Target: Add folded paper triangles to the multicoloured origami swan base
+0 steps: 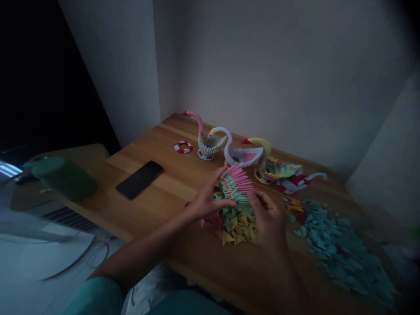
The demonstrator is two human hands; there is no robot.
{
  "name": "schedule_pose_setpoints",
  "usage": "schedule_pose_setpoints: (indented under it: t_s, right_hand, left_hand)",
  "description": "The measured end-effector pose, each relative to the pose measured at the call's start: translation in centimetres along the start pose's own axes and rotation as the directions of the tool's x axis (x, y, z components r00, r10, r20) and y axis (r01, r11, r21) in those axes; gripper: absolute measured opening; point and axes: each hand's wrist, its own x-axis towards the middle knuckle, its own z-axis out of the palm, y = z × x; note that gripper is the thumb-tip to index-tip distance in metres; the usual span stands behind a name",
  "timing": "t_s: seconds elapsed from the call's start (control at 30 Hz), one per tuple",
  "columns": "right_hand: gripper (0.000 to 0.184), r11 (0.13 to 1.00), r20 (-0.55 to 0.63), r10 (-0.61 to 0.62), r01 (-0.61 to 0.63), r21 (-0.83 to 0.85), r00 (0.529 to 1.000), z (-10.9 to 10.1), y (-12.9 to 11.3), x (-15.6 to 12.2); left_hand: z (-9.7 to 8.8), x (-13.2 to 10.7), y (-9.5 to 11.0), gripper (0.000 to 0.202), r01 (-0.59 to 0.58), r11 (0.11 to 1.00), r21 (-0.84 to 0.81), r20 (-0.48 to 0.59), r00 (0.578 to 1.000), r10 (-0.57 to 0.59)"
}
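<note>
1. The left hand [208, 197] is clamping one pink-topped paper model [236, 183] by its left side.
2. The right hand [269, 216] is pinching its right edge.
3. The model is hovering above one yellow paper pile [244, 231] on the bench [177, 173].
4. Three paper swans [244, 156] and one red-and-white figure [292, 184] are sitting behind it.
5. One ring [183, 151] and one phone [140, 180] are lying leftward.

Scene reading dim, cool-toned. Bright streaks [9, 170] glaring at far left edge; floor [19, 284] at lower left catching paler light. Tabletop [177, 183] darkening toward near side. Green object [67, 178] smearing at left; turquoise paper pile [344, 249] blurring toward lower right. Pink-edged paper piece [237, 179] near center showing crisper. Upper corners falling near-black.
</note>
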Motion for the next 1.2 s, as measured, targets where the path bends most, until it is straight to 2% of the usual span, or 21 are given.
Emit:
schedule_pose_setpoints:
  t_s: [0.07, 0.13, 0.2, 0.27, 0.4, 0.5, 0.67, 0.93, 1.07, 1.2]
  right_hand:
    - [0.034, 0.998, 0.02, 0.013, -0.014, 0.056, 1.0, -0.2, -0.6, 0.2]
    - [0.033, 0.999, 0.081, -0.008, 0.004, 0.05, 0.997, 0.1, -1.0, 0.1]
    - [0.031, 0.997, 0.143, -0.065, 0.069, -0.023, 0.988, 0.8, -1.1, -0.2]
    - [0.029, 0.982, 0.158, -0.133, 0.152, -0.113, 0.978, 1.5, -0.9, -0.6]
    - [0.029, 0.93, 0.14, -0.226, 0.256, -0.264, 0.964, 2.5, -0.6, -1.1]
    - [0.03, 0.9, 0.149, -0.255, 0.29, -0.324, 0.956, 2.8, -0.7, -1.2]
    - [0.033, 0.894, 0.135, -0.23, 0.264, -0.363, 0.964, 3.0, -1.0, -1.2]
    - [0.034, 0.869, 0.215, -0.186, 0.262, -0.42, 0.959, 2.9, -1.2, -0.7]
    - [0.036, 0.851, 0.251, -0.2, 0.295, -0.435, 0.947, 3.1, -1.1, -0.6]
    - [0.038, 0.797, 0.251, -0.24, 0.338, -0.501, 0.938, 3.7, -0.7, -0.3]
  left_hand:
    - [0.4, 0.2, -0.3, 0.088, 0.039, 0.965, -0.26, -0.117, 0.991, -0.072]
    - [1.1, 0.1, -0.5, 0.08, 0.099, 0.901, -0.422, -0.185, 0.964, -0.193]
    - [2.0, -0.1, -0.4, 0.069, 0.205, 0.861, -0.465, -0.182, 0.93, -0.32]
    - [2.5, -0.5, -0.2, 0.06, 0.282, 0.866, -0.413, -0.184, 0.905, -0.383]
    - [2.6, -0.7, 0.6, 0.054, 0.273, 0.937, -0.219, -0.334, 0.881, -0.334]
    - [2.4, -0.6, 1.0, 0.053, 0.277, 0.953, -0.123, -0.395, 0.867, -0.303]
    - [2.3, -0.6, 1.0, 0.049, 0.284, 0.956, -0.072, -0.404, 0.868, -0.288]
    - [2.3, -1.0, 0.6, 0.048, 0.269, 0.962, -0.05, -0.413, 0.871, -0.265]
    - [2.4, -1.3, 0.3, 0.051, 0.243, 0.969, -0.038, -0.42, 0.876, -0.236]
    - [2.2, -1.1, 0.0, 0.052, 0.242, 0.969, -0.056, -0.422, 0.874, -0.243]
